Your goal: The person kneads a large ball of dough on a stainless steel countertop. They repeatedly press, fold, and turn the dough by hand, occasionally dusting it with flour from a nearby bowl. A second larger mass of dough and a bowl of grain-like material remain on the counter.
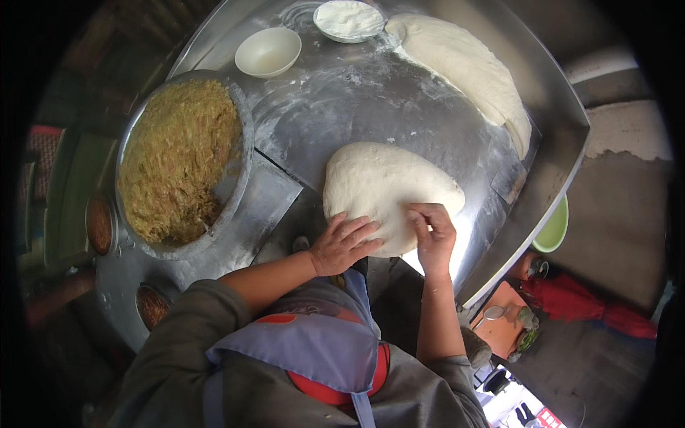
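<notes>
A large mound of pale dough (382,179) lies at the near edge of the metal work surface. My left hand (345,243) rests on its near left side with the fingers spread. At the near right side of the dough is my right hand (434,230), its thumb and fingertips brought together against the surface; whether they pinch any dough is hard to tell. A second, long piece of dough (465,64) lies at the back right along the raised metal rim.
A big metal basin (243,160) of yellowish-brown filling stands at the left. Toward the back are a white bowl (267,52) and a bowl of flour (349,20). Smaller containers of reddish food (152,306) are at the lower left. A raised metal rim (551,160) bounds the right side.
</notes>
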Available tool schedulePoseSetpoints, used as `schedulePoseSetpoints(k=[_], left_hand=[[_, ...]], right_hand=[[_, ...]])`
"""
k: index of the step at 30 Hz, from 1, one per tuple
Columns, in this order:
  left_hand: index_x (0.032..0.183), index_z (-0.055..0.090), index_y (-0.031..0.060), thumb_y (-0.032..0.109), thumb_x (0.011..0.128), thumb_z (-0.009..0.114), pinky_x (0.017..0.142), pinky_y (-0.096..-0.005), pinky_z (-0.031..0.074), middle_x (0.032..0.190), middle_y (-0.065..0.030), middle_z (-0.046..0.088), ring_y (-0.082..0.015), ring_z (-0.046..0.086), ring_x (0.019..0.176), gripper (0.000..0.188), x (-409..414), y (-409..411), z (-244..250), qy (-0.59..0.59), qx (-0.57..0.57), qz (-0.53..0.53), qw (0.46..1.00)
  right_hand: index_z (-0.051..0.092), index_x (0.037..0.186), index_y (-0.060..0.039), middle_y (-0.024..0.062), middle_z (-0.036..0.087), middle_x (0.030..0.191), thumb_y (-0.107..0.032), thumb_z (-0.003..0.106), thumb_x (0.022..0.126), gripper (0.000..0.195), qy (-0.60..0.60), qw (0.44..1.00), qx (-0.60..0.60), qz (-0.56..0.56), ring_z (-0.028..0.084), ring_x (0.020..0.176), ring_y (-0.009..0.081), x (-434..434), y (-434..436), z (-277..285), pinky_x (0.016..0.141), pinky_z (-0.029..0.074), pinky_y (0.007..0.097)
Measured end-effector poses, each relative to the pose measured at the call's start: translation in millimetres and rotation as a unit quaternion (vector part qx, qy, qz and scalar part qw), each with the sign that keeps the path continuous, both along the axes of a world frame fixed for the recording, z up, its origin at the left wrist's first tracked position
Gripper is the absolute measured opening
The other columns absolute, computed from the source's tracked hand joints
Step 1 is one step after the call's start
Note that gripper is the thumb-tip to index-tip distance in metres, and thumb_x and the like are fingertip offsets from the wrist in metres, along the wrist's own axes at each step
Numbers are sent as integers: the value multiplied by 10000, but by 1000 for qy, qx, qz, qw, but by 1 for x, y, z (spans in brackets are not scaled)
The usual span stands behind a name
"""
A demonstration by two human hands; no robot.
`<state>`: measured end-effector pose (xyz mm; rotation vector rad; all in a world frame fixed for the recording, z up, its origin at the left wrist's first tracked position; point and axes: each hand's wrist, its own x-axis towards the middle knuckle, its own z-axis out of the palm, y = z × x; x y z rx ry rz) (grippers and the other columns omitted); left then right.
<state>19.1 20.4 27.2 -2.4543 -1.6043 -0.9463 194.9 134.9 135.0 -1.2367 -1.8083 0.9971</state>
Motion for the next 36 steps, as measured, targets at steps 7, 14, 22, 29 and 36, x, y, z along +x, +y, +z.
schedulePoseSetpoints(k=[7,14,22,29,36], left_hand=[[1301,589,252,245,920,515,1147,-480,243,1466,-37,469,-227,417,1358,388,1,12,0,3,15,7,1000],[1286,597,218,246,905,568,1124,-573,245,1474,-79,452,-295,404,1372,383,-1,16,8,-120,-4,-48,992],[1256,605,229,230,900,592,1135,-626,186,1467,-94,453,-314,361,1400,356,7,14,10,-21,-13,8,1000],[1277,597,243,211,888,610,1159,-598,169,1479,-101,432,-309,347,1417,391,3,22,10,0,-28,3,1000],[1290,577,210,207,855,646,1139,-620,185,1482,-125,408,-348,321,1420,440,-1,23,19,-58,-71,-29,995]], right_hand=[[727,958,-25,77,648,885,26,722,816,151,-126,990,55,21,636,765,180,-15,20,-16,682,527,283],[676,968,-33,98,625,875,8,724,811,170,-67,995,47,56,629,737,223,-7,40,-25,670,525,316],[652,939,-71,101,600,881,-36,724,806,156,-106,988,111,25,637,783,279,-7,35,-25,658,532,361],[623,904,-63,38,633,850,-21,693,861,92,-5,1000,3,-7,611,679,147,0,38,-31,619,516,280],[636,886,9,55,622,923,130,644,834,132,164,978,-118,-53,590,881,135,84,-25,-29,812,491,271]])
